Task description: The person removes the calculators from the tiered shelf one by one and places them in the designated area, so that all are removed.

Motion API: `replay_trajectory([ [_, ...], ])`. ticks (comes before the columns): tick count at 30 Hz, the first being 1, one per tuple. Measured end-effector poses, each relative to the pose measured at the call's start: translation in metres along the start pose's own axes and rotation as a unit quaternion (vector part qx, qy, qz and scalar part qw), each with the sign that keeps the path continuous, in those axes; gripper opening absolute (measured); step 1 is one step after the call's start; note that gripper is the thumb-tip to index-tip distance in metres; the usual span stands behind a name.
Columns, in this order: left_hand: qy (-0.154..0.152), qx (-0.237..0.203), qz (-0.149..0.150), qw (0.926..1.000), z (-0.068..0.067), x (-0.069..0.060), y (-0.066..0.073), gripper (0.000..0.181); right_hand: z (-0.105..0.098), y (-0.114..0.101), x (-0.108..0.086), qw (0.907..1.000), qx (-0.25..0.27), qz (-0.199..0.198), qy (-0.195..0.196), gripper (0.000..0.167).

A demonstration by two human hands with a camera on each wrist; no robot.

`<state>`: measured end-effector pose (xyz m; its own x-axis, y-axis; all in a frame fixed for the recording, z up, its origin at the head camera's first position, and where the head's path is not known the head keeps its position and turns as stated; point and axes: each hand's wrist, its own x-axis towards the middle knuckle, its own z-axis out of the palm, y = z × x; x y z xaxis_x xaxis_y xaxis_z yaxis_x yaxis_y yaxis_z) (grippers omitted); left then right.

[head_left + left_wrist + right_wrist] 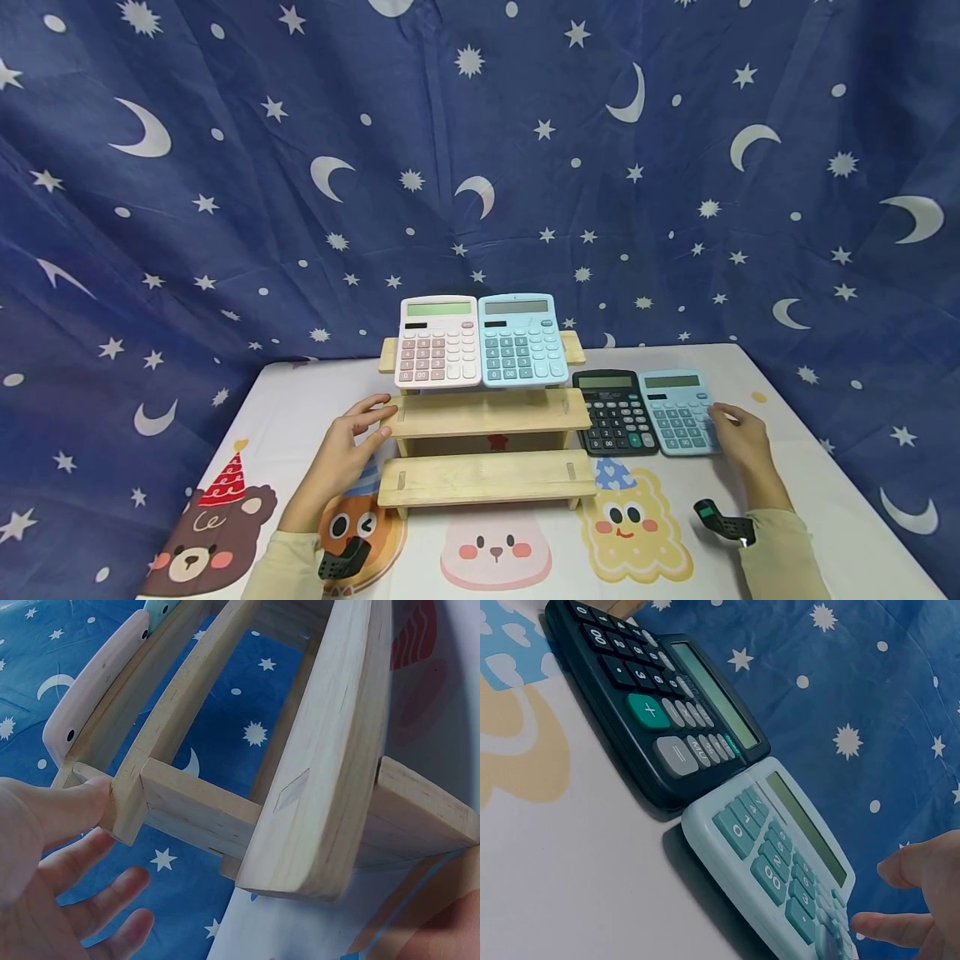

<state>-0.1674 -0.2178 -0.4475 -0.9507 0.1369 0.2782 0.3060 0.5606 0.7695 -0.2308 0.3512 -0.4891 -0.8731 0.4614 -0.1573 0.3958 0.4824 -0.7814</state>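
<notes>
A three-tier wooden stand [487,479] stands mid-table, its plank ends nearest in the left wrist view. My left hand [347,446] pinches the left end of the middle plank [129,806] between thumb and index finger, the other fingers spread. On the top tier a pink calculator [438,342] and a light blue calculator [522,340] lean side by side. Right of the stand, a black calculator [641,697] lies against another light blue calculator [761,855]. My right hand [742,437] is at this blue one's right edge, fingers extended; one fingertip seems to touch it.
A white tablecloth with cartoon figures, among them a bear [217,533] and a yellow biscuit [637,533], covers the table. Behind it hangs a blue curtain [480,167] with moons and stars. Both wrists carry black straps.
</notes>
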Motion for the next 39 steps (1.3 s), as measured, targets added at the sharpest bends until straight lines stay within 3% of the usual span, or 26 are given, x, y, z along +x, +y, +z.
replay_trajectory([
  [7, -0.002, -0.001, -0.004, 1.0000, 0.000, 0.000, -0.001, 0.035, 0.000, -0.002, -0.002, 0.9999, -0.010, 0.001, -0.011, 0.061],
  [17, 0.000, -0.003, -0.002, 1.0000, 0.000, 0.001, 0.000, 0.033, -0.003, -0.006, -0.007, 0.9979, -0.035, -0.050, 0.019, 0.060],
  [20, 0.000, -0.003, -0.002, 1.0000, 0.000, 0.001, 0.000, 0.033, 0.001, 0.005, 0.007, 0.9966, -0.032, -0.066, 0.036, 0.060],
  [26, 0.000, -0.004, 0.000, 1.0000, 0.000, 0.001, 0.001, 0.033, 0.013, 0.042, 0.051, 0.9937, -0.026, -0.089, 0.062, 0.066],
  [28, 0.000, -0.004, 0.000, 1.0000, 0.000, 0.001, 0.001, 0.033, 0.016, 0.045, 0.055, 0.9918, -0.024, -0.104, 0.070, 0.066],
  [30, 0.000, -0.005, 0.000, 1.0000, 0.001, 0.001, 0.000, 0.033, 0.014, 0.034, 0.045, 0.9912, -0.022, -0.110, 0.070, 0.064],
  [36, 0.000, -0.005, -0.005, 1.0000, 0.000, 0.001, 0.000, 0.032, 0.001, -0.031, -0.026, 0.9902, -0.012, -0.129, 0.052, 0.050],
  [39, 0.000, -0.002, -0.006, 1.0000, 0.000, 0.001, 0.000, 0.033, 0.003, -0.036, -0.033, 0.9862, -0.009, -0.157, 0.053, 0.047],
])
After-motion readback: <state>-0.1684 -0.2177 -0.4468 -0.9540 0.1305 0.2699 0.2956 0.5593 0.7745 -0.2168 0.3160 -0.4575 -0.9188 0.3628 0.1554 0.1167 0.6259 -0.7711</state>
